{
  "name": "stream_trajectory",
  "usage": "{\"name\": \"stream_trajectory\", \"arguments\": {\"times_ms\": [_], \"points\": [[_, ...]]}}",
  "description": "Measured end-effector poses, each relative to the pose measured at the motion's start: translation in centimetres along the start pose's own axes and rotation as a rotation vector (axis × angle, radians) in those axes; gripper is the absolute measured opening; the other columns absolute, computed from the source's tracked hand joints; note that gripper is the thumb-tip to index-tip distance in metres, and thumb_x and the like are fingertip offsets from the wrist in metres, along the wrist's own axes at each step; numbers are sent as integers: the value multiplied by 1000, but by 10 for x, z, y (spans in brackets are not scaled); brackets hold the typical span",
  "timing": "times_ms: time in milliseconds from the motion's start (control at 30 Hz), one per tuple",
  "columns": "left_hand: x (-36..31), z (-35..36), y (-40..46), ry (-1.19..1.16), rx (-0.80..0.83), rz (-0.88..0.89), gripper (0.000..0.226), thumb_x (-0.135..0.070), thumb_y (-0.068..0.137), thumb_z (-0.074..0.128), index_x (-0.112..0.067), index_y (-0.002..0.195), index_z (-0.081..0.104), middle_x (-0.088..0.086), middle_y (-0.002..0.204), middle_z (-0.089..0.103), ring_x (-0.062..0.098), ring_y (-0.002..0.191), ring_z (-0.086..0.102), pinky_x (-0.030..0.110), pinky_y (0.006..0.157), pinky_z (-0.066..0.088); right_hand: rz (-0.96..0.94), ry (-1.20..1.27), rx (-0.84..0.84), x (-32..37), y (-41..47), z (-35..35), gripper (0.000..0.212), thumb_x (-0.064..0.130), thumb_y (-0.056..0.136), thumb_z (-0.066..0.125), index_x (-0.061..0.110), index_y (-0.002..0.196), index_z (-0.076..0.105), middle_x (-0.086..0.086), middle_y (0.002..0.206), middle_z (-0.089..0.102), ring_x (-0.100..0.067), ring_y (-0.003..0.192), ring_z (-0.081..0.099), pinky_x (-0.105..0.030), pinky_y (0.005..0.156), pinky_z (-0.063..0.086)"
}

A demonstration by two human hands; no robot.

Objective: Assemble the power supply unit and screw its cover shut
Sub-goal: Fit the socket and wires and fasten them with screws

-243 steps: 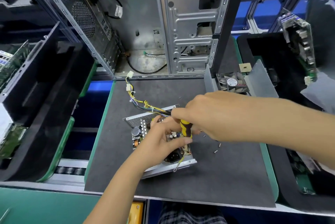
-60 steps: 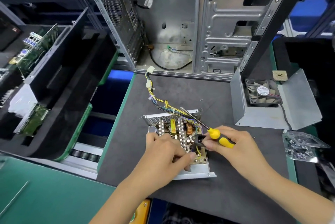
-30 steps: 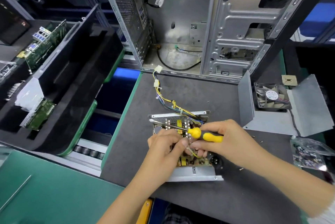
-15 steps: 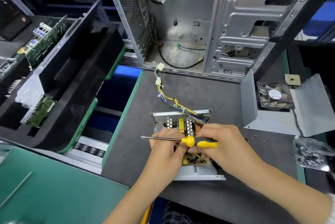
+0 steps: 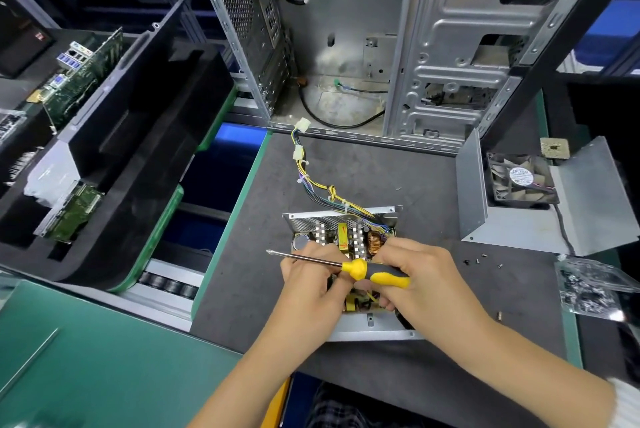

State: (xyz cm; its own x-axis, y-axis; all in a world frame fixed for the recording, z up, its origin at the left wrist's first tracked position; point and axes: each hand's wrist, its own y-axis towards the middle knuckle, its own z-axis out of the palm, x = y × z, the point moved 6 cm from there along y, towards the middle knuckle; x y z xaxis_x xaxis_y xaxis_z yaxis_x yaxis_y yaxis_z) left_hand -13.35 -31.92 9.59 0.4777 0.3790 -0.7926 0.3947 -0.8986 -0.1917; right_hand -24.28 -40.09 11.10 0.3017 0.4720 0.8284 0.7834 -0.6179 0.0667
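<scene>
Lying open, power supply unit (image 5: pixel 346 240) shows coils; cover (image 5: pixel 512 220) apart.

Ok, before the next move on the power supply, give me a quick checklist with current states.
1. Screwdriver in hand: ok, right hand grips the yellow handle; shaft lies sideways, tip pointing left, not on any screw.
2. Board seated in the tray: cannot tell, both hands cover its near half.
3. Left hand steadying the board: ok, it rests on the board; what its fingers do is hidden.
4. Cover ready: not ok, it still sits apart on the right, fan inside.
5. Screws at hand: ok, several lie loose on the mat near the cover.
6. Cables clear of the tray edge: ok, they trail away toward the case.
</scene>
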Motion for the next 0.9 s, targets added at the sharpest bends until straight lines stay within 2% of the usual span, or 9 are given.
{"name": "stream_trajectory", "arguments": {"times_ms": [67, 167, 300, 367, 433, 533, 633, 767, 900], "points": [[0, -1, 0, 13, 34, 12, 36, -4, 94, 56, -30, 70, 50, -6, 83, 47, 20, 94, 44, 41, 88, 36, 26, 25, 7, -3, 2, 0, 21, 8, 73, 78, 4, 64, 60, 1, 64, 50, -17, 55, 55, -41, 50, 50], [-1, -2, 1, 27, 127, 62, 19, -15, 97, 58, -13, 79, 62, -3, 84, 52, 19, 95, 47, 45, 91, 39, 112, 103, 58, -10, 5, 2, 21, 10, 72, 81, 6, 63, 62, 5, 64, 49, -10, 49, 55, -33, 45, 52], [-3, -4, 3, 65, 169, 135, 22, -18, 96, 61, -2, 81, 65, 3, 83, 56, 22, 93, 47, 48, 88, 40, 209, 211, 166, -16, 8, 5, 17, 11, 68, 83, 15, 62, 68, 2, 65, 55, -7, 47, 57, -23, 45, 50], [-3, -4, 3, 63, 167, 146, 23, -18, 96, 61, -1, 81, 64, 4, 82, 56, 22, 91, 48, 47, 87, 40, 217, 223, 198, -17, 9, 5, 23, 12, 67, 84, 20, 59, 65, 3, 64, 57, -9, 49, 58, -25, 46, 51], [-1, -4, 3, 69, 169, 143, 23, -19, 96, 61, -1, 81, 63, 6, 82, 55, 21, 91, 47, 43, 88, 39, 207, 210, 238, -17, 10, 6, 19, 15, 66, 85, 11, 66, 66, -2, 67, 59, -9, 52, 56, -28, 48, 51], [-2, -3, 2, 37, 207, 148, 20, -21, 97, 59, -6, 88, 68, 2, 88, 57, 17, 97, 47, 44, 95, 37, 182, 155, 272, -16, 13, 6, 23, 21, 64, 86, 9, 71, 67, -6, 69, 62, -4, 56, 49, -19, 51, 42], [-2, -2, 0, -13, 292, 121, 24, -24, 100, 53, -15, 92, 73, -7, 98, 61, 13, 109, 46, 49, 106, 31, 180, 143, 300, -17, 15, 6, 24, 27, 62, 86, 17, 68, 66, -1, 69, 63, -2, 60, 47, -19, 54, 36], [-4, -4, 0, -82, 314, 78, 24, -23, 99, 54, -30, 81, 69, -27, 94, 58, 5, 110, 46, 53, 108, 29, 160, 121, 332, -17, 18, 7, 27, 31, 62, 86, 16, 69, 64, -1, 67, 57, -2, 60, 43, -18, 53, 32], [2, -2, -1, -166, 322, 37, 12, -12, 95, 61, -19, 95, 71, -12, 104, 59, 20, 117, 51, 49, 108, 34, 159, 114, 412, -17, 16, 9, 29, 33, 62, 86, 19, 66, 60, 1, 64, 52, -2, 60, 41, -21, 54, 32]]}}
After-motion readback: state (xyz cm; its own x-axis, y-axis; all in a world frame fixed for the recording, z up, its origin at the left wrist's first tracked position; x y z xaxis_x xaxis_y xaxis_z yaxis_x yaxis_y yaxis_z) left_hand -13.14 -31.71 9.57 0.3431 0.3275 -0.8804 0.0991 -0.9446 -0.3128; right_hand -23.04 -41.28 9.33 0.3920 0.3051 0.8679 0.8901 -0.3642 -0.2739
